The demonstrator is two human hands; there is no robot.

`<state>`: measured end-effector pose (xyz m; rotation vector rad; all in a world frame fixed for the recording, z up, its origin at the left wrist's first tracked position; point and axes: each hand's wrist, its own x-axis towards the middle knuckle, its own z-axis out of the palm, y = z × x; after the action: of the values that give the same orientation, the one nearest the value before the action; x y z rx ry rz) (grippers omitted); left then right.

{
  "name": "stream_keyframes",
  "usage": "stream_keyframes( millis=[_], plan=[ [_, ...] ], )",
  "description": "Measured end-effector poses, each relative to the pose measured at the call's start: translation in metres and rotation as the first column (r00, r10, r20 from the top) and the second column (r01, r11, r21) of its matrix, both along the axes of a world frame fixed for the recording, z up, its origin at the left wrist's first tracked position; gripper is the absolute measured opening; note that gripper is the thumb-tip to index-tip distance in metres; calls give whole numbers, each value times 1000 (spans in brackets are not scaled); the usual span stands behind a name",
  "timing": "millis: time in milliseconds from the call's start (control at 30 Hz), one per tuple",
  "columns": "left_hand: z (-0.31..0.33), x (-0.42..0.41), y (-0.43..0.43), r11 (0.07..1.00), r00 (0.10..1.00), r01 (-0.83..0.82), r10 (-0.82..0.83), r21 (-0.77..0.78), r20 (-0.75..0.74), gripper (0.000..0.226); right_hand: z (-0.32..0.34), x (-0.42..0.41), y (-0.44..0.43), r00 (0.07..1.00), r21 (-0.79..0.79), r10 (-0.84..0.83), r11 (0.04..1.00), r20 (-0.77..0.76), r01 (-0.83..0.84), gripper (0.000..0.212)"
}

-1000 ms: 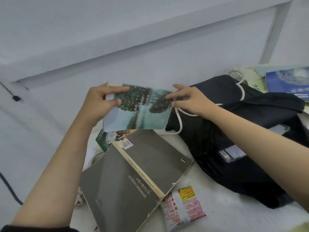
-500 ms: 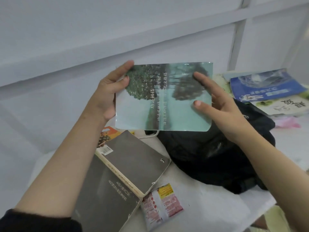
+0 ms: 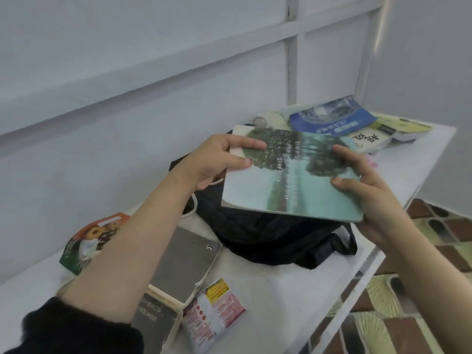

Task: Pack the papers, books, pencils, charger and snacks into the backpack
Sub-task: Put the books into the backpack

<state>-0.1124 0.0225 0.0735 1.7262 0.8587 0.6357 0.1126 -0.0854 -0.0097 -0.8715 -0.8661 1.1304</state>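
The left hand (image 3: 219, 162) and right hand (image 3: 370, 192) pinch opposite edges of a thin teal paperback book (image 3: 293, 190), held above the black fabric backpack (image 3: 268, 241). Nearer, left of the grip, lie a grey book (image 3: 184, 261) and a pink snack packet (image 3: 214, 310).

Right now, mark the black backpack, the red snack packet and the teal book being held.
black backpack (image 3: 268, 241): head view, on its dark fabric just below the book.
red snack packet (image 3: 214, 312): head view, middle of the wrapper.
teal book (image 3: 288, 190): head view, middle of its cover.
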Motion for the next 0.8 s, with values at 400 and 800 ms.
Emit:
stream_keyframes(
  millis=[400, 800],
  plan=[
    [-30, 56, -14, 992, 994, 108, -107, 68, -23, 59, -49, 33, -42, 957, -264, -89, 965, -277, 13, 51],
    [-88, 40, -33, 937, 870, 273, -145, 216, -471, 124, -67, 51, -59, 810, -268, -316, 942, -494, 204, 44]
  ],
)
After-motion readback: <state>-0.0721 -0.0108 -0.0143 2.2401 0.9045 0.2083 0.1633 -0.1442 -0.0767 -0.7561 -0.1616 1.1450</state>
